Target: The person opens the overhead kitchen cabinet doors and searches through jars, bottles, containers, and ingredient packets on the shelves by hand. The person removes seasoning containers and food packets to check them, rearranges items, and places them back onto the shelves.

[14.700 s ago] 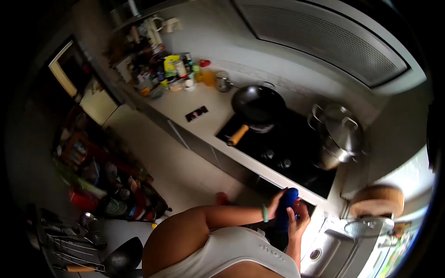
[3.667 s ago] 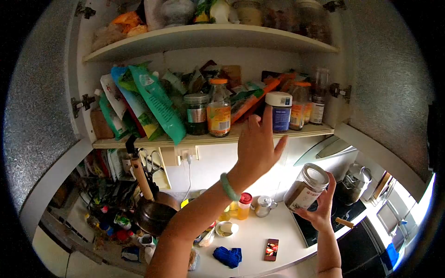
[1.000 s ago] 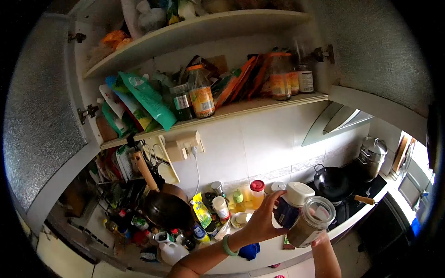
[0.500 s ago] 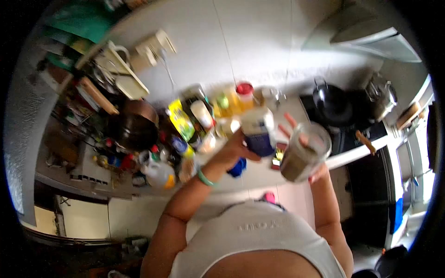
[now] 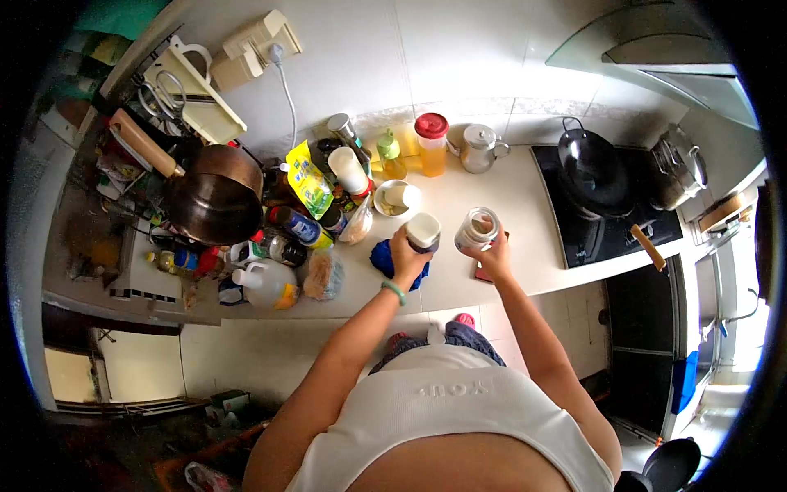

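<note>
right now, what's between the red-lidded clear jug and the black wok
A silver spouted pot stands between the jug and the wok, in the head view.

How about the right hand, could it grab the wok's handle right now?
Probably not yet: the right hand is full, holding a jar. With it free, maybe, since nothing seems to block the way to the handle.

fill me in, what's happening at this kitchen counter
A person has a jar in each hand over the counter. The left hand grips a white-lidded jar, and the right hand grips a clear jar. The two jars are apart; whether they rest on the surface is hard to tell. A blue cloth lies by the left hand, and a dark wok sits on the cooktop.
</note>
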Tool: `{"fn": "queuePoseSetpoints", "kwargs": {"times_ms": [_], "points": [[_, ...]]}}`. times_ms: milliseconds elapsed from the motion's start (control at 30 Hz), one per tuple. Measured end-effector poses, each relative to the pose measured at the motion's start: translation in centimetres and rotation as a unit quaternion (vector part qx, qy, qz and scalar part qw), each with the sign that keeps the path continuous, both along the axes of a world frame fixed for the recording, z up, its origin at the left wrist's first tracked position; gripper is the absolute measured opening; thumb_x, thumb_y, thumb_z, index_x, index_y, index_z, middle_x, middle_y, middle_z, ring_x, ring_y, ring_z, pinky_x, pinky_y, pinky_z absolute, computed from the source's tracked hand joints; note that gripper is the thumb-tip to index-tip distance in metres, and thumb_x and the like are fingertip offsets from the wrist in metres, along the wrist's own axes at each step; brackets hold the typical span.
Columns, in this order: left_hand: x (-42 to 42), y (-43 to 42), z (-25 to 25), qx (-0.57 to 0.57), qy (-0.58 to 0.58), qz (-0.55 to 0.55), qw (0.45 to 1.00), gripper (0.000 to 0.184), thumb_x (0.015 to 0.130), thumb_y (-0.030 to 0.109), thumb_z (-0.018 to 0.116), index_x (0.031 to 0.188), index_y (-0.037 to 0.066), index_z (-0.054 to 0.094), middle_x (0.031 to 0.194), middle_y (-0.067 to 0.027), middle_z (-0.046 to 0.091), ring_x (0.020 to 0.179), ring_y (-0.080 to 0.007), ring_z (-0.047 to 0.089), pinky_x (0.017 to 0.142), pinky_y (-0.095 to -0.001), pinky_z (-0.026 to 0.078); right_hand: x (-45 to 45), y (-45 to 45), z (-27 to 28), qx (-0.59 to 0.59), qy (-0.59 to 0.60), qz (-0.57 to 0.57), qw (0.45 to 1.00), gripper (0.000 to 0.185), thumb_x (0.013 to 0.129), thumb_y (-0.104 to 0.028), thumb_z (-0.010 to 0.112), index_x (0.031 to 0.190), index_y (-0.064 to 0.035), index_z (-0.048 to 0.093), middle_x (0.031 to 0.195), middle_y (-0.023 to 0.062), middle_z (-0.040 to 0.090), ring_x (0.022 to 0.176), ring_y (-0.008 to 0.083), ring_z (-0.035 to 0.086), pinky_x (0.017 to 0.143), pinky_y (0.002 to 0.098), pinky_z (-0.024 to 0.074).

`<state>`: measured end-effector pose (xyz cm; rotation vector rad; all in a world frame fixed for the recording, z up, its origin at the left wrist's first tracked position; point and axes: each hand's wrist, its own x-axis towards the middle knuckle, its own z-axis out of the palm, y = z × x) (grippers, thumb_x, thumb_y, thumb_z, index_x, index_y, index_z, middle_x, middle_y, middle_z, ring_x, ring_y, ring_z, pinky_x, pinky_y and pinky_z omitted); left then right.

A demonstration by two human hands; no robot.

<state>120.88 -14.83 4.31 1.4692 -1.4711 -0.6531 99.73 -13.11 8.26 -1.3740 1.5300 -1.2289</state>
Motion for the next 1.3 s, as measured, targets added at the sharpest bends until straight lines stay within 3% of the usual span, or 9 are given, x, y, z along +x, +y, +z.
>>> {"fn": "queuePoseSetpoints", "kwargs": {"times_ms": [200,267,400,467,667,700,833,967,1300], "points": [[-2.6,-3.7,-4.2,0.043,-0.024,0.074,0.996,0.069,0.051,0.020,0.086,0.110,0.005,0.055,0.098,-0.0183,0.064,0.093,-0.0379,0.059,0.084,-0.0441,0.047,0.6,-5.0,-10.1,0.104,0.179,-0.086,0.975,0.098,0.057,-0.020,0.083,0.141,-0.0120,0.032,0.123,0.0229,0.048,0.114,0.0377,0.046,0.098,0.0459,0.0363],[-2.6,-6.7,-12.8,-0.019,-0.054,0.097,0.994,0.067,0.060,0.018,0.080,0.118,0.005,0.050,0.104,-0.0200,0.062,0.099,-0.0391,0.057,0.086,-0.0469,0.045,0.6,-6.3,-12.2,0.077,0.207,-0.092,0.971,0.098,0.057,-0.018,0.083,0.140,-0.0087,0.033,0.121,0.0188,0.050,0.113,0.0353,0.047,0.099,0.0444,0.0357],[-3.2,-4.9,-6.2,0.007,-0.056,0.053,0.997,0.063,0.058,0.018,0.082,0.112,0.006,0.052,0.109,-0.0189,0.060,0.102,-0.0381,0.056,0.086,-0.0470,0.045,1.3,-8.0,-13.5,0.075,0.173,-0.106,0.976,0.075,0.052,-0.006,0.077,0.121,-0.0075,0.047,0.110,0.0195,0.058,0.105,0.0399,0.051,0.090,0.0463,0.0416],[-3.3,-6.3,-11.7,0.040,-0.089,0.038,0.994,0.069,0.058,0.016,0.082,0.116,0.005,0.048,0.116,-0.0192,0.056,0.106,-0.0383,0.053,0.089,-0.0457,0.043,2.1,-6.4,-9.2,0.023,-0.003,-0.059,0.998,0.071,0.050,-0.006,0.078,0.116,-0.0079,0.050,0.103,0.0167,0.061,0.099,0.0385,0.055,0.089,0.0448,0.0436],[-2.7,-3.1,-6.2,0.026,-0.115,0.101,0.988,0.071,0.065,0.011,0.077,0.125,0.003,0.040,0.115,-0.0168,0.054,0.111,-0.0353,0.051,0.090,-0.0429,0.044,-2.5,-9.1,-18.1,0.094,0.188,-0.069,0.975,0.090,0.050,-0.007,0.079,0.130,-0.0038,0.040,0.112,0.0167,0.057,0.105,0.0308,0.055,0.089,0.0383,0.0450],[-2.1,-2.2,-3.3,0.023,-0.114,0.096,0.988,0.071,0.065,0.011,0.077,0.125,0.003,0.040,0.115,-0.0168,0.054,0.111,-0.0353,0.051,0.090,-0.0429,0.044,-4.9,-11.4,-25.3,-0.099,0.312,-0.139,0.935,0.095,0.052,-0.006,0.078,0.136,-0.0029,0.032,0.117,0.0190,0.052,0.106,0.0289,0.054,0.090,0.0389,0.0443],[3.5,0.8,16.7,-0.162,0.091,-0.053,0.981,0.048,0.076,0.006,0.068,0.120,0.002,0.048,0.113,-0.0126,0.056,0.101,-0.0245,0.057,0.085,-0.0341,0.048,1.1,-5.7,6.0,-0.233,0.012,-0.025,0.972,0.057,0.066,0.004,0.067,0.119,-0.0034,0.049,0.097,0.0134,0.059,0.084,0.0191,0.055,0.070,0.0303,0.0466],[10.0,2.1,36.6,-0.384,0.047,0.014,0.922,0.032,0.082,-0.005,0.058,0.113,0.002,0.050,0.115,-0.0118,0.053,0.102,-0.0184,0.056,0.086,-0.0291,0.049,5.3,-2.1,31.9,-0.456,0.125,0.096,0.876,0.027,0.076,0.003,0.062,0.103,0.0001,0.058,0.090,0.0137,0.061,0.078,0.0193,0.059,0.069,0.0297,0.0475],[13.9,-3.0,59.0,-0.513,-0.332,0.094,0.786,0.057,0.083,0.008,0.065,0.134,0.007,0.040,0.125,-0.0195,0.050,0.110,-0.0382,0.053,0.095,-0.0445,0.045,16.6,-8.2,51.8,-0.551,0.230,-0.002,0.802,0.054,0.083,-0.028,0.068,0.119,0.0056,0.045,0.095,0.0235,0.062,0.086,0.0321,0.064,0.073,0.0395,0.0509]]}}
